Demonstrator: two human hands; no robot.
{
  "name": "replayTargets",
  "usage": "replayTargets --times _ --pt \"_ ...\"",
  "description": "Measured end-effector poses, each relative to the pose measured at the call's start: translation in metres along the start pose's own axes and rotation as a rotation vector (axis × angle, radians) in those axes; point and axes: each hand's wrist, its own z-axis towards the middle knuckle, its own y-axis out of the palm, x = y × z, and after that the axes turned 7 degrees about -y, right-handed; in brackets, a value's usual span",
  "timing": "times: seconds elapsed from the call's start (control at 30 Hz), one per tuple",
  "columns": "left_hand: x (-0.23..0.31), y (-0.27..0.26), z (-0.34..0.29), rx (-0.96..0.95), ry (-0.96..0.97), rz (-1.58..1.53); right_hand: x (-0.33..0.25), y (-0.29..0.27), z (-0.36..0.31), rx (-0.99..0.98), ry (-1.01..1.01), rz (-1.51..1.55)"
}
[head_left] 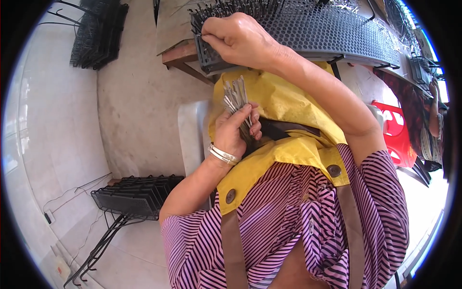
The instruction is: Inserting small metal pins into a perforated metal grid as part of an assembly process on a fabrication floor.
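Note:
My left hand [234,126] is closed around a bunch of thin silvery metal strips [235,94], whose narrow rounded ends stick up past the fingers. It rests over my lap, in front of the yellow apron [288,101]. My right hand [243,41] reaches to the left end of a long black perforated rack [322,31], its thumb and fingers pinched together. Whatever lies in that pinch is too small to make out. Many thin upright metal pieces [231,10] stand in the rack just beyond this hand.
A wooden bench end [180,55] shows beneath the rack. Black racks [137,195] are stacked at lower left, with long hooked rods [98,248] nearby; more dark racks [98,36] hang upper left. A red plastic stool [397,132] stands at right, near another person's arm [434,111].

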Motion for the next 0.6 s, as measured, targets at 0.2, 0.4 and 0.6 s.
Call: replayTargets --times 0.2,0.4,0.6 --pt "0.006 0.002 -0.002 -0.004 0.008 -0.007 0.0 0.0 -0.002 -0.122 0.067 -0.108" --pt "0.012 0.001 -0.003 -0.05 0.043 -0.052 -0.026 -0.017 -0.029 -0.13 0.354 0.258" --pt "0.01 0.006 -0.003 -0.033 0.077 -0.005 -0.028 -0.021 -0.044 -0.221 0.864 0.779"
